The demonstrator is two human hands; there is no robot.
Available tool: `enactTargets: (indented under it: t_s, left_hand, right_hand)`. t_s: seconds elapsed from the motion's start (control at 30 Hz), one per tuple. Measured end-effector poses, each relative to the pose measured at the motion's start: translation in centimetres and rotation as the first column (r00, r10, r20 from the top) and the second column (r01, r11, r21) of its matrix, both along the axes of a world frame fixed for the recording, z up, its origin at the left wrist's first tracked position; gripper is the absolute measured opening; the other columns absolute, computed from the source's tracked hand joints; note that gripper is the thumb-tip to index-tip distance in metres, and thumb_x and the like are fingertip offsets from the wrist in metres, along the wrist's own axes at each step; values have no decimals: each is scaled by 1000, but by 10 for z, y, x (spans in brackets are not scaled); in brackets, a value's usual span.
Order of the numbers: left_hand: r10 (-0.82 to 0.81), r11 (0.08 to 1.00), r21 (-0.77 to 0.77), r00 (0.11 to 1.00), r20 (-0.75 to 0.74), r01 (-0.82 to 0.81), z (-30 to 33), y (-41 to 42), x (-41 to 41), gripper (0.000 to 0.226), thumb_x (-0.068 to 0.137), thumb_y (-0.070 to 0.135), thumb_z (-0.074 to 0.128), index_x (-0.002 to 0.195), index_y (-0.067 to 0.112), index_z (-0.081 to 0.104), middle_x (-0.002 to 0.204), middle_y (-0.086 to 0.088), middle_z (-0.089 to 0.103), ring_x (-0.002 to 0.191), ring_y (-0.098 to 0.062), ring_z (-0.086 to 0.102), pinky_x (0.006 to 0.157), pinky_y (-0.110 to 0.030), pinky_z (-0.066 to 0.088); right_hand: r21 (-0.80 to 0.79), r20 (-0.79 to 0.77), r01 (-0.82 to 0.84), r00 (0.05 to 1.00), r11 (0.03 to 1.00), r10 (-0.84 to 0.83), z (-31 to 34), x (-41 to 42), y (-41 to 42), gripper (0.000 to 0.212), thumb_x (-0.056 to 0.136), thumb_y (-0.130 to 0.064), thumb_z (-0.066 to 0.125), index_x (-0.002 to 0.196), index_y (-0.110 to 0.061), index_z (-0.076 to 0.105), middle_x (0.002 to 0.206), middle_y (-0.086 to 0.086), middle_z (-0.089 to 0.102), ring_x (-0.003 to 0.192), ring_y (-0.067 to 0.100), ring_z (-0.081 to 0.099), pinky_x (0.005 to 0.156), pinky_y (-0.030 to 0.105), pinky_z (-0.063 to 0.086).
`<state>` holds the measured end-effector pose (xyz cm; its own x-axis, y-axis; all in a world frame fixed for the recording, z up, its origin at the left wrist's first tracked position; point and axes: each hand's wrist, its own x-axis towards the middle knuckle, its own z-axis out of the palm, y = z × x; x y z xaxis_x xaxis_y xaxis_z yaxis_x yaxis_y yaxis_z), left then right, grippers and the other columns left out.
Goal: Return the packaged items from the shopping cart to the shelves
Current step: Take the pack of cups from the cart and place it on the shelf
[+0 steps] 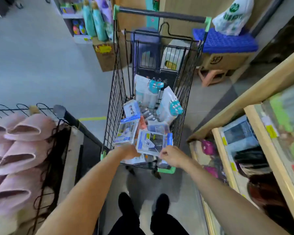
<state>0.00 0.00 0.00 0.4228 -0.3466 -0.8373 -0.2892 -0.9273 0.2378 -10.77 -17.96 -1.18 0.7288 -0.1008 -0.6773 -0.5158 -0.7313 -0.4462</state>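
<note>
A black wire shopping cart (115, 99) with green corner caps stands in front of me, filled with several packaged items. Both my hands hold one flat blue-and-white package (152, 142) at the cart's near end: my left hand (127, 152) grips its lower left corner, my right hand (171, 156) pinches its lower right edge. Below it lie more blue-and-white packs (126, 131). Two clear bags with teal-capped rolls (148, 91) lean farther in. Wooden shelves (251, 99) with packaged goods run along my right.
A wire rack of pink slippers (20, 141) stands at my left. Behind the cart are a cardboard box (105, 55) of teal bottles, a blue crate (227, 41) on a box, a pink stool (210, 75) and a white plastic bag (232, 14). Grey floor is open at left.
</note>
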Motion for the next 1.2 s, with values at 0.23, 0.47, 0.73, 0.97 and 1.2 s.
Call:
enactTargets:
  t_s: [0.23,0.47,0.73,0.97,1.2]
  left_hand:
    - [64,997,38,998,22,-65,-74,18,-44,35,105,20,42,135,25,60,140,-9,56,127,-29,54,106,-35,42]
    - [115,993,32,991,69,-117,-84,16,-52,33,102,24,50,130,34,64,136,1,61,123,-24,58,94,-26,41]
    - [131,991,33,991,42,-132,-85,8,-112,37,97,22,58,133,26,62,139,-6,59,125,-29,56,107,-38,45]
    - [179,981,-102,976,124,-167,-94,43,-169,25,90,16,69,112,28,72,125,0,65,113,-21,62,100,-35,50]
    - [180,983,-38,934,308,-177,-104,91,-217,17,85,32,76,101,38,76,108,7,74,101,-21,68,86,-33,55]
  right_hand:
    - [-52,-100,-194,977,980,189,-63,-25,17,36,98,-22,50,64,-18,41,92,16,62,95,36,63,76,37,47]
    - [-206,9,-232,971,951,239,-87,-39,17,18,91,-19,67,108,-19,71,112,8,71,105,33,67,89,38,54]
    - [-252,-60,-234,972,939,226,-89,-77,3,17,81,-13,77,93,-25,73,107,3,72,102,28,67,89,35,54]
    - [-230,-107,-82,993,970,59,-86,-144,-1,26,74,-29,86,99,-25,79,109,2,75,106,27,68,86,30,50]
    - [-220,-96,-22,995,975,1,-89,-199,41,24,77,-23,85,100,-18,79,109,4,76,102,28,69,89,34,53]
